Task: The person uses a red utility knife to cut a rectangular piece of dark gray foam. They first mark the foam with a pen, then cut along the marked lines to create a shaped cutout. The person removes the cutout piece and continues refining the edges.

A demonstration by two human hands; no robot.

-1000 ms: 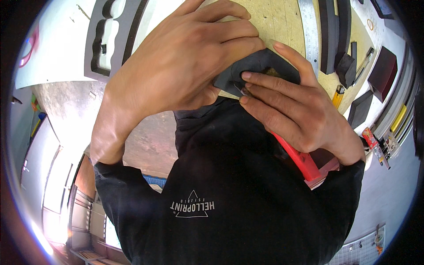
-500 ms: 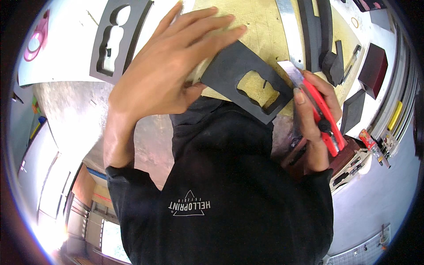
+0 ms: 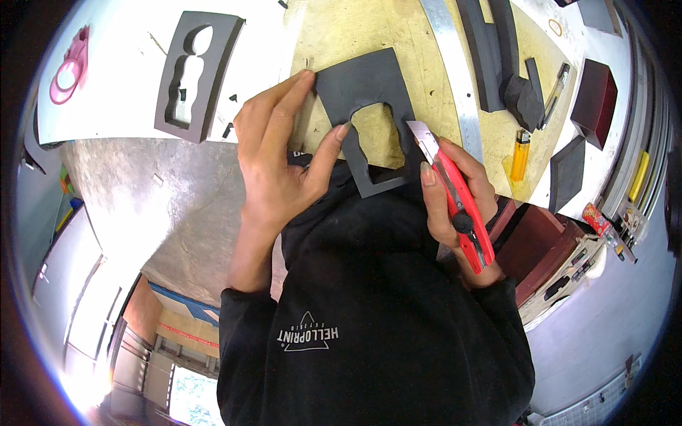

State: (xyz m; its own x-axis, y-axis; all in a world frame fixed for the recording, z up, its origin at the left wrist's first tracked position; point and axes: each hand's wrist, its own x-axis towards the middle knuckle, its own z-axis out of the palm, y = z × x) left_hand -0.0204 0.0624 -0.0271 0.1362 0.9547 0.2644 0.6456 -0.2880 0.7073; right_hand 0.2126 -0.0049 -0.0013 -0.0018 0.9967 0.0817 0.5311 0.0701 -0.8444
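A dark grey foam block (image 3: 366, 79) with a wavy cut-out lies tilted at the near edge of a yellow cutting board (image 3: 323, 25). My left hand (image 3: 277, 156) grips its left side, the fingertips by the upper left corner and the thumb at the edge of the opening. In my right hand (image 3: 477, 186) is a red utility knife (image 3: 458, 195), held closed around the handle. Its bare blade points up and left, beside the block's right edge; whether it touches the foam I cannot tell.
A second foam block (image 3: 217, 53) with a cut-out lies to the left, near a pink tape dispenser (image 3: 69, 71). Right of my work are a steel ruler (image 3: 451, 57), dark foam strips (image 3: 486, 67), a yellow lighter (image 3: 521, 156), another cutter (image 3: 556, 96) and a dark red box (image 3: 595, 103).
The foam block has turned more upright and shifted left. My left hand has gone from spread above it to gripping its left side. The knife has moved left and lower, beside the block.
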